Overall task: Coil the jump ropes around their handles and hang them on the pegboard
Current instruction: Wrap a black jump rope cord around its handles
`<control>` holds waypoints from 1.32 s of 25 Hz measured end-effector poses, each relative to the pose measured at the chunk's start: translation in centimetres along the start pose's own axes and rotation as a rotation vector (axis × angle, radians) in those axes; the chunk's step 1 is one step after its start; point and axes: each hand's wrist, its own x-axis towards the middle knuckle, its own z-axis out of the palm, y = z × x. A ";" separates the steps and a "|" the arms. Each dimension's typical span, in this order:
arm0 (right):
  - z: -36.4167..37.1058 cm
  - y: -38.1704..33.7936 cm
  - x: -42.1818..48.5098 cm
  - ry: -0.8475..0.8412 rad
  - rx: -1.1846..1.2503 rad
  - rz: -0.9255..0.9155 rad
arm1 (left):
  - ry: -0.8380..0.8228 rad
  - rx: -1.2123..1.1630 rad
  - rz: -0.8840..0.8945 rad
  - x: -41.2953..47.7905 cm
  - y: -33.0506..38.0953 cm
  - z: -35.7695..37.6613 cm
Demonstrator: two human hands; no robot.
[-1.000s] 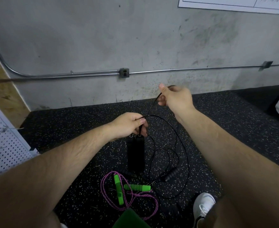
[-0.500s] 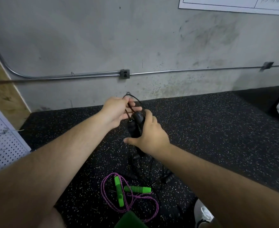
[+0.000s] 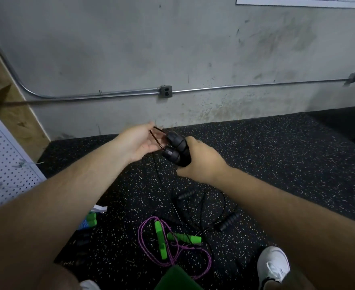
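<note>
My right hand (image 3: 200, 162) grips two black jump rope handles (image 3: 175, 148) side by side, their ends pointing left. My left hand (image 3: 138, 143) is just left of them, palm up, holding the thin black cord (image 3: 156, 139) where it leaves the handles. The cord hangs down to the floor. On the speckled black floor below lie another black rope with two ribbed handles (image 3: 227, 221) and a purple rope (image 3: 143, 243) with green handles (image 3: 161, 239). The white pegboard (image 3: 3, 164) stands at the left edge.
A grey concrete wall with a metal conduit and outlet box (image 3: 165, 92) runs behind. A wooden panel (image 3: 9, 105) is at the left. More green-handled items (image 3: 92, 219) lie near the pegboard's foot. My white shoe (image 3: 273, 264) and a green object (image 3: 176, 279) are at the bottom.
My right hand came in from pulling the cord and took hold of the black handles, then turned them sideways. My left hand let go of the handles and shifted onto the cord.
</note>
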 end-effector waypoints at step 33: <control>-1.5 -0.9 -0.5 0.154 -0.158 -0.056 | -0.163 1.667 1.060 -0.8 -2.8 -1.9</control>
